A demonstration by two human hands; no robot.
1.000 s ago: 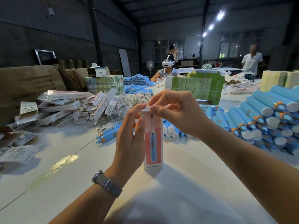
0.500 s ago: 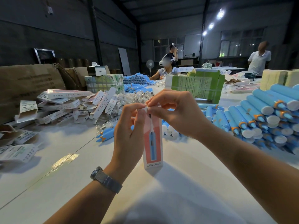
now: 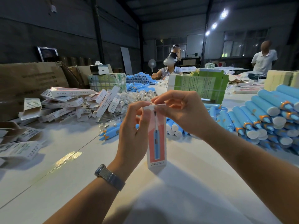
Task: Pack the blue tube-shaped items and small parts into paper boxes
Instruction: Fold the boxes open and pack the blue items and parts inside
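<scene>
paper box (image 3: 156, 139) upright between my hands, above the surface (image 3: 68, 159) | my left hand (image 3: 134, 135) clasps its upper side | my right hand (image 3: 181, 113) pinches its top flap | blue tubes (image 3: 265, 117) piled to my right

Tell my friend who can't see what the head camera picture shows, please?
Two hands hold a tall pink-and-white paper box upright over a white table; the left hand grips its side while the right hand pinches the top flap. Blue tubes are stacked on the right, and flat boxes lie piled on the left.
</scene>
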